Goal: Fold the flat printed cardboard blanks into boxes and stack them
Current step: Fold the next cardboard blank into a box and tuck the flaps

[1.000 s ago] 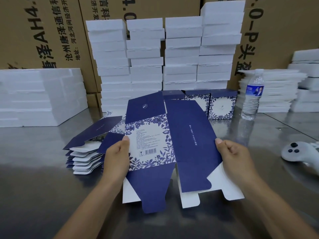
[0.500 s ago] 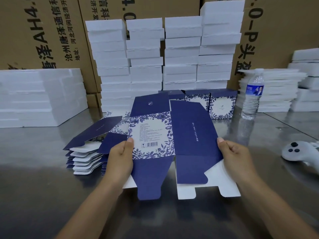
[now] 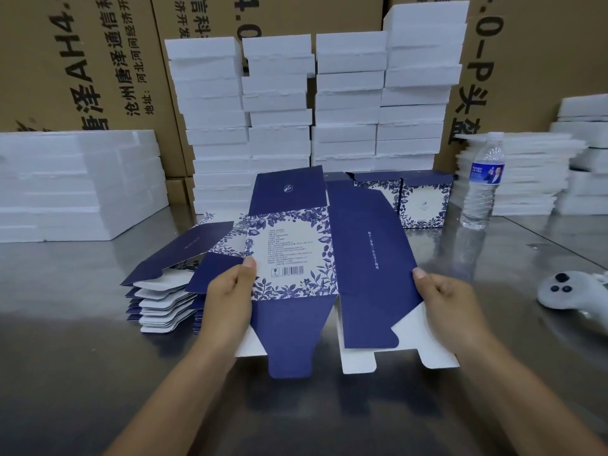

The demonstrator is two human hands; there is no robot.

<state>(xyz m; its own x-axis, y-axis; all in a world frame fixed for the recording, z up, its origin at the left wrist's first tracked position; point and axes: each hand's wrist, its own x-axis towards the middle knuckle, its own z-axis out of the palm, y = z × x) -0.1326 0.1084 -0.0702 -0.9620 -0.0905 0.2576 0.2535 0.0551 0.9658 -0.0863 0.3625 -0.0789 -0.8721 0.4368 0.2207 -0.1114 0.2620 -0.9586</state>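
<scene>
Since a second ago, the navy-and-white floral printed flat cardboard blank (image 3: 355, 258) has shifted away from me, and its near flaps sit higher in view. It is held just above the grey steel table (image 3: 82, 357), near centre, printed face up.

My left hand (image 3: 227, 301) pinches its left edge and my right hand (image 3: 450, 304) pinches its right edge, thumbs on top. My judgement is that gripping opposite creases lets me push inward and pop the sleeve open.

The pile of unfolded navy blanks (image 3: 164, 291) lies just to the left, probably as feed stock. The finished navy floral boxes (image 3: 424, 202) stand far, against the stacked white foam slabs (image 3: 279, 110), likely the start of the stack.

Hidden or cut off:
- My fingers under the blank are out of sight.
- I cannot count the boxes, because the blank's far flap covers part of the row.
- The white handheld controller (image 3: 569, 292) is cut by the right edge.
</scene>
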